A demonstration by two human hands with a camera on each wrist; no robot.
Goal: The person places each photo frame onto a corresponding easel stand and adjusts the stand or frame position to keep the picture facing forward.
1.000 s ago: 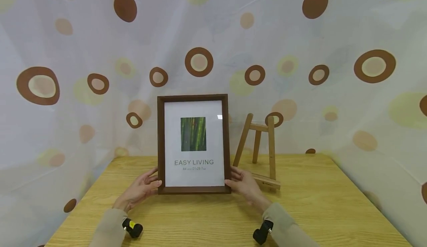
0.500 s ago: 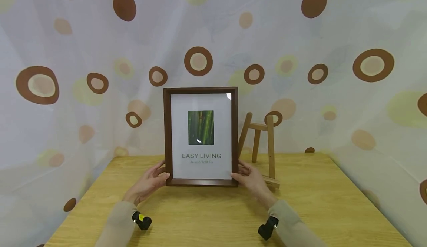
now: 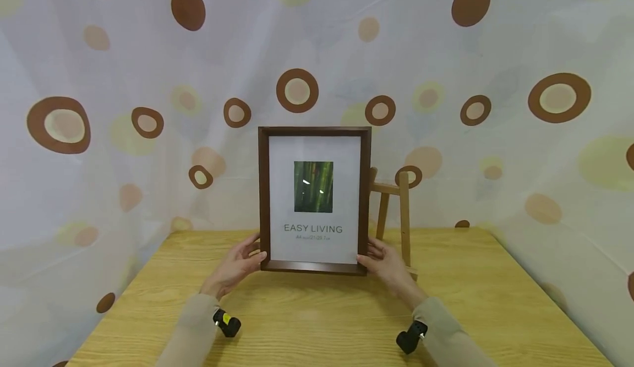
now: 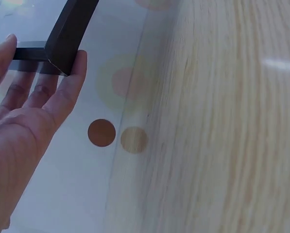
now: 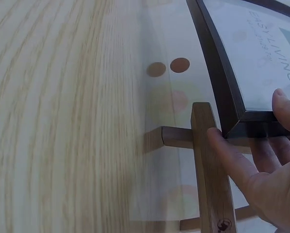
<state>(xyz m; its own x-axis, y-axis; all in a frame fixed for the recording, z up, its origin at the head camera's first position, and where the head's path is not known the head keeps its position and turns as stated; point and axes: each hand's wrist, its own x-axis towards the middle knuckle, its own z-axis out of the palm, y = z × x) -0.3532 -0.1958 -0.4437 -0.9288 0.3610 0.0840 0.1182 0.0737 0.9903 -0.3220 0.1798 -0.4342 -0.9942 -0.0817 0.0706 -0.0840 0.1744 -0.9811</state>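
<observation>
A dark brown picture frame (image 3: pixel 364 202) with a white mat, a bamboo picture and the words "EASY LIVING" is held upright above the table in the head view. My left hand (image 3: pixel 236 265) grips its lower left side, thumb at the front and fingers behind. On the lower right side, my right hand (image 3: pixel 391 268) holds it the same way. Behind the frame and to its right stands a small wooden easel (image 3: pixel 404 218), its left leg mostly hidden. In the right wrist view, the easel's front ledge (image 5: pixel 210 170) lies close beside the right fingers and the frame's lower corner.
The light wood-grain table (image 3: pixel 317 323) reaches back to a pale curtain (image 3: pixel 327 37) printed with brown and green spots, which also hangs at both sides. Each sleeve carries a black wrist camera (image 3: pixel 228 323).
Both hands have carried the picture frame right and slightly up, so it now overlaps the left part of the easel. The easel has stayed in place.
</observation>
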